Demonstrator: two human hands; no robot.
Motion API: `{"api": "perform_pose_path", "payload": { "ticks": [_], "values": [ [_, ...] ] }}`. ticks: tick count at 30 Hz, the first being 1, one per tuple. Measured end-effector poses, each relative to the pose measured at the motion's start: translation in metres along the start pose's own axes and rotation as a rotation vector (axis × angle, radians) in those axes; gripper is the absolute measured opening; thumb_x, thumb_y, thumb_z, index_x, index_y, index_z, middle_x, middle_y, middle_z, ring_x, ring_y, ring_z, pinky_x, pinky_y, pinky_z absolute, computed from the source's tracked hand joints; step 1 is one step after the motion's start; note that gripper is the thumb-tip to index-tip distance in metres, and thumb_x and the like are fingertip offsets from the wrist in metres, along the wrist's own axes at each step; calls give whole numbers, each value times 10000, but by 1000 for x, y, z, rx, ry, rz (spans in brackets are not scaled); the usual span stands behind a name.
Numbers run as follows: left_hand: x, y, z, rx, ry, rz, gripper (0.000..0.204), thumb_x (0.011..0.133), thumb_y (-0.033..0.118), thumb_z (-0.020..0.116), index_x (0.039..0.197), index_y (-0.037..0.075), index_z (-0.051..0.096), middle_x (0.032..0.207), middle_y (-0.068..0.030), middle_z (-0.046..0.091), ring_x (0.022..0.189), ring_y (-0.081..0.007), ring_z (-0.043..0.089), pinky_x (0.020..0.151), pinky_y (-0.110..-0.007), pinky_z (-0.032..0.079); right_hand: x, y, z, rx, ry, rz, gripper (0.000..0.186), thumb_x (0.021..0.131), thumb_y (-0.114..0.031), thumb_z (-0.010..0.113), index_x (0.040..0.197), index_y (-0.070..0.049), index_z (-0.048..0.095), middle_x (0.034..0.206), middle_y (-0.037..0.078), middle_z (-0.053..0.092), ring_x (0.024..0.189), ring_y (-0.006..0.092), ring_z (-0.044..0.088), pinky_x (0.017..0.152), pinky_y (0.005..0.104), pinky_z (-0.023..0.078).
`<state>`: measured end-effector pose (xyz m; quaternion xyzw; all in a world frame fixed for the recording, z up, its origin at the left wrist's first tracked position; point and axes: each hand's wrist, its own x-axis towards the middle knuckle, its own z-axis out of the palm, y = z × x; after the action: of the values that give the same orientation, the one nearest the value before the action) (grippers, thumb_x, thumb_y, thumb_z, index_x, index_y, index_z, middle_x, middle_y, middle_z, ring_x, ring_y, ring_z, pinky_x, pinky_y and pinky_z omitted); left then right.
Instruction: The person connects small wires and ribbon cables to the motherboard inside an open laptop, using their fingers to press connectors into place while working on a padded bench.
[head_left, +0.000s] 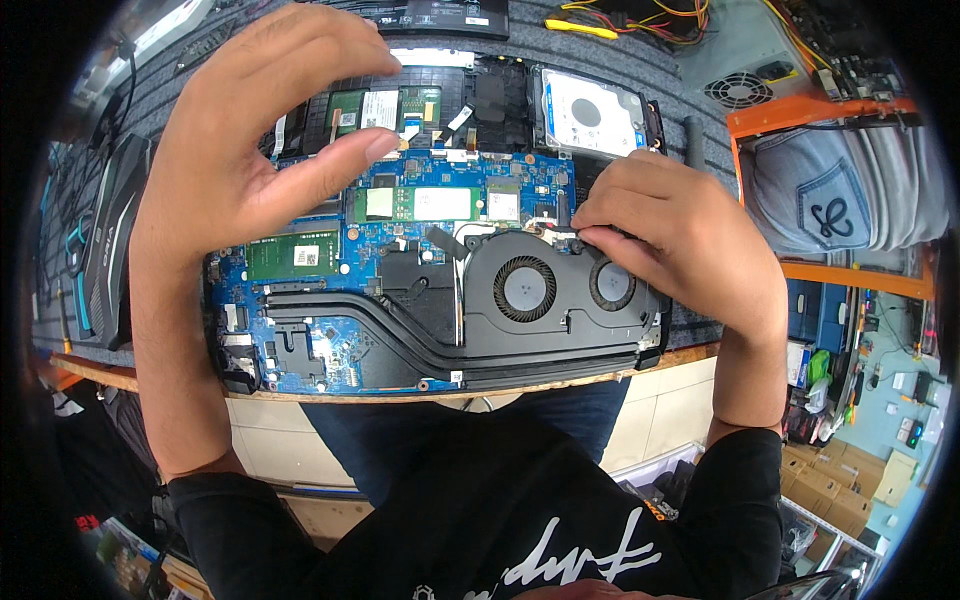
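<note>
An opened laptop with a blue circuit board (pixel 335 372) lies in front of me. My left hand (pixel 245 140) is raised over its far left part, thumb and fingers spread, holding nothing. At the right, my right hand (pixel 690 230) pinches thumb and fingertips together beside a thin cable (pixel 535 228) above the black cooling fan (pixel 485 275). Whatever sits between those fingertips is hidden. Black heat pipes (pixel 440 352) run along the near side. A green memory module (pixel 275 258) and a slim green card with a white label (pixel 440 204) sit on the board.
A hard drive (pixel 590 112) sits at the laptop's far right. Beyond it are a power supply (pixel 750 85) with yellow wires and an orange-framed shelf (pixel 830 118) holding folded denim. A black ridged cover (pixel 105 245) stands at the left on the grey mat (pixel 690 305).
</note>
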<state>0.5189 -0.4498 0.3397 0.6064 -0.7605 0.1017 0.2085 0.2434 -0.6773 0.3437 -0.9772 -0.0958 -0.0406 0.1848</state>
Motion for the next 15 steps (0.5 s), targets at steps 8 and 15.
{"api": "perform_pose_path", "payload": {
  "ticks": [8, 15],
  "values": [
    [0, -3, 1, 7, 8, 23, 406, 839, 144, 802, 1213, 4, 734, 1287, -199, 720, 1263, -376, 670, 1090, -453, 506, 1, -10, 1, -157, -10, 48, 177, 805, -35, 818, 925, -33, 689, 913, 87, 682, 869, 324, 661, 741, 423, 552],
    [1, -2, 3, -9, -2, 7, 390, 851, 163, 804, 1201, 5, 735, 1275, -194, 720, 1238, -364, 678, 1069, -451, 518, 0, -3, 4, -96, 15, 35, 184, 801, -23, 817, 935, -25, 691, 949, 103, 681, 895, 331, 674, 777, 412, 563]
  ]
}}
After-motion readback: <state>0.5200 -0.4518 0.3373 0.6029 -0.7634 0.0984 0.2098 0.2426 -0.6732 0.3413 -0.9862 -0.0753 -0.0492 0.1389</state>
